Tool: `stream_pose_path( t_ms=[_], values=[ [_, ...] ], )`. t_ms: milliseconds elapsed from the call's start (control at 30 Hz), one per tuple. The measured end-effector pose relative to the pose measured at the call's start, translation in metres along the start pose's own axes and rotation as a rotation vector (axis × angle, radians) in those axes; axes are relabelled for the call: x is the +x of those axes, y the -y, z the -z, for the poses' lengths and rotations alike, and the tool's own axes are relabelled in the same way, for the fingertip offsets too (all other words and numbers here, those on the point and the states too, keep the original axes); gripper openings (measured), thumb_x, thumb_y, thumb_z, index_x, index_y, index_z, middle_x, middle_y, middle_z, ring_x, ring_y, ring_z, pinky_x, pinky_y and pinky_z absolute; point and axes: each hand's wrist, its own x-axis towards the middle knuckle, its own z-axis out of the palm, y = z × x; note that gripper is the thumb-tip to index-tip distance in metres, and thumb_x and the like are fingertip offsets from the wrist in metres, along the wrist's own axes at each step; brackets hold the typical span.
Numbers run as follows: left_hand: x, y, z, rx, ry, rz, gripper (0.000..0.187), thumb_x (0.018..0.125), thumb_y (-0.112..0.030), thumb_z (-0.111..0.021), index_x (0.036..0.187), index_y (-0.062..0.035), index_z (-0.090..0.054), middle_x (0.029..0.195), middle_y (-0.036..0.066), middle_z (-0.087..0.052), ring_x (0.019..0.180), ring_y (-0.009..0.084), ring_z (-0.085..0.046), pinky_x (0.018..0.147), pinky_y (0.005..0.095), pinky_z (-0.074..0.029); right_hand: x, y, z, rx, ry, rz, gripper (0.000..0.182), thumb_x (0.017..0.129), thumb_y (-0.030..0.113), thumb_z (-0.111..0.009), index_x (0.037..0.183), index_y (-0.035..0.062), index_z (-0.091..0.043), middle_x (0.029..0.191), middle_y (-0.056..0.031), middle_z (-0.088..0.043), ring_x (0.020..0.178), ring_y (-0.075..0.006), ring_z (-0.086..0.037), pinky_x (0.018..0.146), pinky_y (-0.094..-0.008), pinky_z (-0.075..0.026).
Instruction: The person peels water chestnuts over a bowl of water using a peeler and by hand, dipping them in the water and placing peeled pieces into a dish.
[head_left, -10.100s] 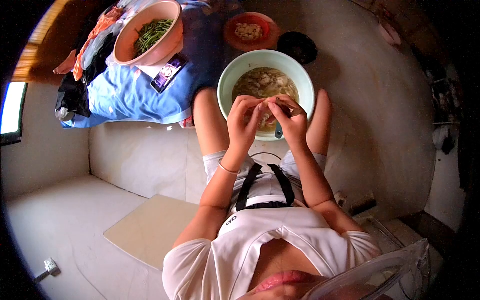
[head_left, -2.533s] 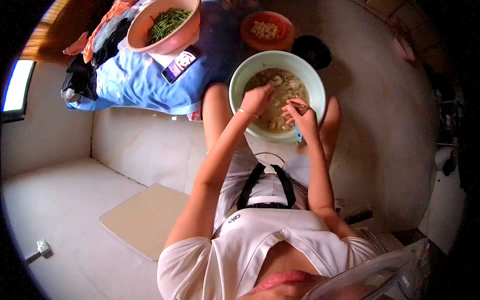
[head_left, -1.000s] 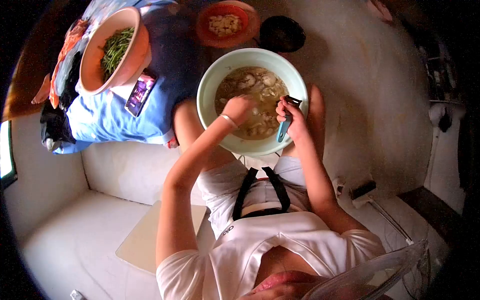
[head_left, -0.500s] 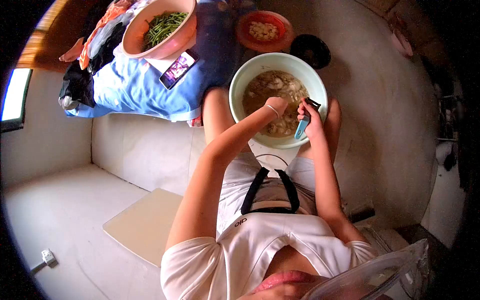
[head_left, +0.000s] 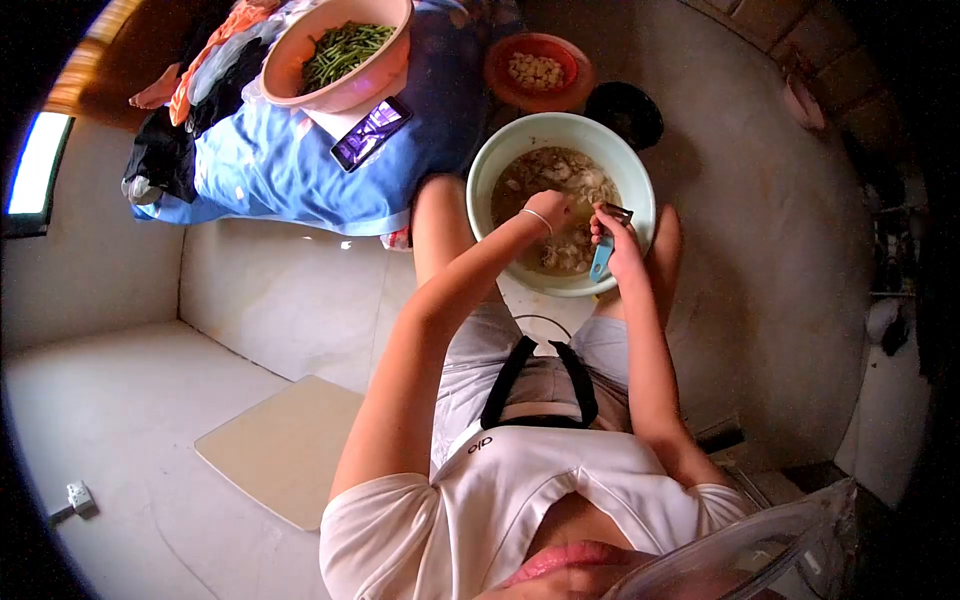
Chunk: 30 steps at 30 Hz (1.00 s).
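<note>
Between my knees rests a pale green basin [head_left: 484, 170] of cloudy brown water with pale pieces [head_left: 592, 178] floating in it. My left hand [head_left: 549, 208], with a bracelet at the wrist, is closed over the water in the middle of the basin. Its fingertips are hidden, so what they hold cannot be made out. My right hand [head_left: 619, 240] grips a peeler [head_left: 601, 258] with a light blue handle and a dark head, above the basin's right side. The two hands are close together but apart.
A pink bowl of green beans [head_left: 345, 55] and a phone [head_left: 372, 133] lie on a blue cloth-covered surface [head_left: 270, 170], clothes beside them. Beyond the basin stand a red bowl of pale peeled pieces [head_left: 535, 70] and a black bowl [head_left: 625, 113]. A beige board [head_left: 285, 450] is at lower left.
The view has shifted slightly. My left hand has moved a little within the basin, and the peeler in my right hand has turned slightly. The phone's screen picture differs.
</note>
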Motion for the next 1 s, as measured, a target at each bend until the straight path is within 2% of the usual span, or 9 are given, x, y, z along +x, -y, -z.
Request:
stream_pose_path(
  t_ms=[33, 167, 233, 333, 500, 600, 767, 833, 1000],
  values=[
    [-0.005, -0.004, 0.009, -0.094, -0.088, 0.01, 0.015, 0.071, -0.014, -0.057, 0.074, -0.0008, -0.063, 0.071, 0.016, -0.062, 0.067, 0.0289, -0.062, 0.061, 0.0377, -0.048, -0.001, -0.002, -0.002, -0.001, 0.002, 0.001, 0.016, 0.082, 0.012, -0.06, 0.096, 0.0053, -0.058, 0.072, -0.0009, -0.053, 0.061, -0.0082, -0.049, 0.049, -0.0213, -0.039],
    [-0.021, -0.01, 0.033, -0.521, -0.021, 0.13, 0.021, 0.078, -0.02, -0.059, 0.078, 0.0004, -0.064, 0.062, 0.01, -0.059, 0.056, 0.0169, -0.057, 0.053, 0.031, -0.044, 0.004, -0.012, -0.011, -0.214, -0.046, 0.07, 0.02, 0.08, 0.018, -0.063, 0.094, 0.0047, -0.059, 0.07, -0.0007, -0.055, 0.058, -0.0079, -0.051, 0.047, -0.0227, -0.04],
    [-0.02, -0.003, 0.018, -1.053, -0.176, 0.18, 0.027, 0.084, -0.024, -0.058, 0.086, 0.0011, -0.065, 0.061, 0.004, -0.056, 0.054, 0.0083, -0.049, 0.049, 0.0247, -0.039, 0.002, -0.014, -0.022, -0.281, -0.085, 0.121, 0.023, 0.077, 0.023, -0.067, 0.091, 0.0051, -0.061, 0.067, 0.0002, -0.056, 0.054, -0.0076, -0.051, 0.046, -0.0239, -0.04],
    [-0.034, -0.012, 0.023, -1.214, -0.21, 0.172, 0.026, 0.086, -0.022, -0.056, 0.093, 0.0022, -0.065, 0.065, 0.001, -0.056, 0.054, 0.0075, -0.046, 0.049, 0.0234, -0.038, 0.002, -0.022, -0.031, -0.261, -0.099, 0.14, 0.024, 0.077, 0.024, -0.068, 0.09, 0.0057, -0.06, 0.067, 0.0008, -0.056, 0.053, -0.0083, -0.051, 0.045, -0.0247, -0.04],
    [-0.044, -0.013, 0.002, -1.292, -0.205, 0.161, 0.033, 0.087, -0.025, -0.056, 0.105, 0.0019, -0.06, 0.08, 0.001, -0.06, 0.062, 0.0076, -0.049, 0.054, 0.0214, -0.04, 0.009, -0.031, -0.027, -0.404, -0.202, 0.198, 0.032, 0.077, 0.022, -0.067, 0.101, 0.0024, -0.058, 0.091, -0.004, -0.06, 0.082, -0.0124, -0.057, 0.068, -0.0266, -0.046],
    [-0.039, -0.01, -0.008, -1.396, -0.234, 0.168, 0.032, 0.087, -0.025, -0.055, 0.103, 0.0017, -0.061, 0.078, 0.0, -0.059, 0.06, 0.0065, -0.047, 0.052, 0.0201, -0.037, 0.01, -0.031, -0.023, -0.428, -0.117, 0.217, 0.033, 0.078, 0.023, -0.066, 0.102, 0.0025, -0.059, 0.094, -0.0049, -0.06, 0.083, -0.0126, -0.057, 0.069, -0.0271, -0.046],
    [-0.041, -0.011, -0.008, -1.339, -0.262, 0.181, 0.03, 0.087, -0.025, -0.056, 0.1, 0.0016, -0.062, 0.074, -0.002, -0.058, 0.059, 0.005, -0.045, 0.05, 0.0189, -0.035, 0.023, -0.044, -0.011, -0.714, -0.28, 0.154, 0.025, 0.082, 0.026, -0.061, 0.092, 0.0028, -0.063, 0.084, -0.004, -0.062, 0.073, -0.0127, -0.058, 0.062, -0.0285, -0.046],
    [-0.044, -0.015, -0.003, -1.321, -0.249, 0.132, 0.03, 0.087, -0.024, -0.056, 0.1, 0.0013, -0.062, 0.074, -0.002, -0.058, 0.059, 0.0051, -0.045, 0.05, 0.019, -0.035, 0.01, -0.036, -0.022, -0.569, -0.242, 0.252, 0.024, 0.082, 0.025, -0.06, 0.088, 0.0023, -0.064, 0.076, -0.0033, -0.062, 0.065, -0.0116, -0.056, 0.057, -0.0276, -0.045],
    [-0.047, -0.019, 0.0, -1.312, -0.235, 0.066, 0.028, 0.087, -0.023, -0.056, 0.101, 0.0004, -0.062, 0.075, -0.002, -0.058, 0.062, 0.0055, -0.047, 0.053, 0.0185, -0.037, 0.009, -0.033, -0.023, -0.391, -0.218, 0.199, 0.022, 0.083, 0.023, -0.059, 0.086, 0.0021, -0.064, 0.074, -0.0027, -0.062, 0.059, -0.0088, -0.053, 0.051, -0.0252, -0.041]
  ],
)
